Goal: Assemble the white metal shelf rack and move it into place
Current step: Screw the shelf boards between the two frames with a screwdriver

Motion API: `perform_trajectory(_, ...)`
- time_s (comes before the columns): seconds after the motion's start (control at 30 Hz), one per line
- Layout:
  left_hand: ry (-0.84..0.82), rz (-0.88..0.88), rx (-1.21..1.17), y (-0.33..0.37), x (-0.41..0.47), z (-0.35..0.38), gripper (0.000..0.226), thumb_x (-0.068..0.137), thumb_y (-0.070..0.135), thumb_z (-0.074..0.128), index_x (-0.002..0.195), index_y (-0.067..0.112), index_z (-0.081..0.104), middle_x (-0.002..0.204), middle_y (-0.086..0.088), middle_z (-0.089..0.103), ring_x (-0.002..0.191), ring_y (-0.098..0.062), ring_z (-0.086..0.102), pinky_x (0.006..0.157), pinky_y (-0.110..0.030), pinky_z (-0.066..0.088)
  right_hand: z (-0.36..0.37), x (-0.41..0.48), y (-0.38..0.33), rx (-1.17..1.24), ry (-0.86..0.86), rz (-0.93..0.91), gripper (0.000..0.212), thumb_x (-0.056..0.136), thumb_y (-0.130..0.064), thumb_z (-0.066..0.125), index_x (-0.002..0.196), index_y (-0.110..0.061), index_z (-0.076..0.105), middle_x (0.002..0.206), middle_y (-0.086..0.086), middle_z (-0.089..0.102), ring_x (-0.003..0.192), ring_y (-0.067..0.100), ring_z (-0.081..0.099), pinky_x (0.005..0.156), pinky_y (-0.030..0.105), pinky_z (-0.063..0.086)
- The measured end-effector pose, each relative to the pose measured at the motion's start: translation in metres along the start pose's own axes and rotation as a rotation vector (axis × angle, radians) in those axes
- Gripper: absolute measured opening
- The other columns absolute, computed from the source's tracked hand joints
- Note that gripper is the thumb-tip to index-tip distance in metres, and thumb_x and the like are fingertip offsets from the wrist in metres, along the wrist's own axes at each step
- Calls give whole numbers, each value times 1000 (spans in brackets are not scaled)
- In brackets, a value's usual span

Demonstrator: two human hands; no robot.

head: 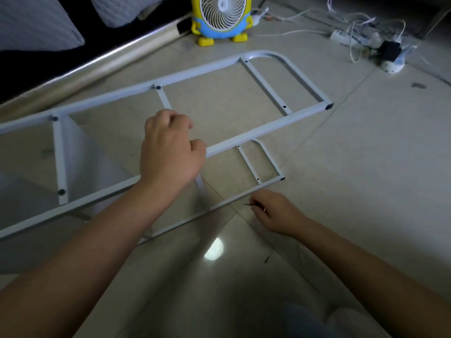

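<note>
The left hand (170,152) and right hand (273,213) led back into bare forearms; blurred blue-grey cloth (302,318) showed below the right one.

A home room, tiled floor (366,167) under the hands, cartoon desk fan (221,18) beyond them, power strip (346,36) with tangled cables far right, bedding (36,23) far left

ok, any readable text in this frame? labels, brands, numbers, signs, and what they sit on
No text can be read anywhere.
Upper side frame, lower side frame: plain white metal, no marks.
Fan: no lettering visible.
Power strip: any print too small and blurred.
Thin dark part pinched in right hand: too small to tell.
</note>
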State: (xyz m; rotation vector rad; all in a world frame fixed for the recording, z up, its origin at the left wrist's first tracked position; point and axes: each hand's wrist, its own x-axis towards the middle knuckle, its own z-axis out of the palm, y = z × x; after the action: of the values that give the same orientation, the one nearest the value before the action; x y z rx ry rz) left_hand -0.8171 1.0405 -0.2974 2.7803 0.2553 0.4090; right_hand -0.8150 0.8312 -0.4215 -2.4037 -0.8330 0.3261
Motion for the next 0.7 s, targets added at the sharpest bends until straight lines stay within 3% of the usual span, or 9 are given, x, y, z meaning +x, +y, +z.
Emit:
perform_trajectory(0.07,-27,-94,-78,-3,4,-6,42,85,17,54,126,8,50,128,-11,41,117,-28,42,86,-31,36,-35,0,-32,89,231,-173,23,84,-16,46,80,0,61,72,-5,51,64,-1,39,58,2,33)
perform_trajectory(0.17,-21,-151,-183,-11,6,-12,42,84,20,58,124,9,50,125,-7,47,106,-25,51,82,-27,36,-76,13,-66,159,397,-306,20,83,-12,51,81,2,65,73,-7,52,63,5,50,61,7,41)
perform_trajectory(0.27,-32,-192,-248,-20,2,-15,27,84,18,59,110,8,61,111,-7,60,95,-24,56,78,-27,38,-108,43,-91,238,332,-225,10,84,-6,57,86,-2,66,67,-11,56,58,11,60,51,17,51)
perform_trajectory(0.33,-77,-199,-287,-23,-1,-17,21,84,16,60,102,8,67,103,-6,66,92,-22,59,78,-27,41,-120,69,-107,146,236,-190,9,84,-1,57,85,-3,66,63,-5,59,57,10,60,53,22,51)
perform_trajectory(0.43,-120,-154,-375,-25,0,-23,18,84,12,58,92,7,73,95,-8,70,86,-21,61,75,-26,43,-130,107,-130,-43,149,-254,13,80,-1,58,86,4,69,71,7,64,55,5,50,62,21,43)
perform_trajectory(0.5,-150,-91,-405,-26,-4,-24,19,86,20,59,87,9,74,86,-8,71,79,-21,61,71,-28,44,-135,130,-138,-4,109,-166,14,81,1,57,89,3,68,65,-2,59,48,2,51,58,15,43)
perform_trajectory(0.6,-73,53,-210,-22,-30,-21,36,80,44,55,83,13,73,72,-4,66,66,-21,61,61,-30,47,-135,148,-142,212,182,-26,13,83,1,54,84,-6,66,56,-6,52,45,5,51,55,22,49)
perform_trajectory(0.7,39,175,33,-24,-42,-8,38,77,40,47,76,11,71,57,-4,58,48,-25,57,46,-25,40,-125,147,-135,383,261,18,20,83,3,54,74,-14,59,53,-3,52,40,2,49,52,22,48)
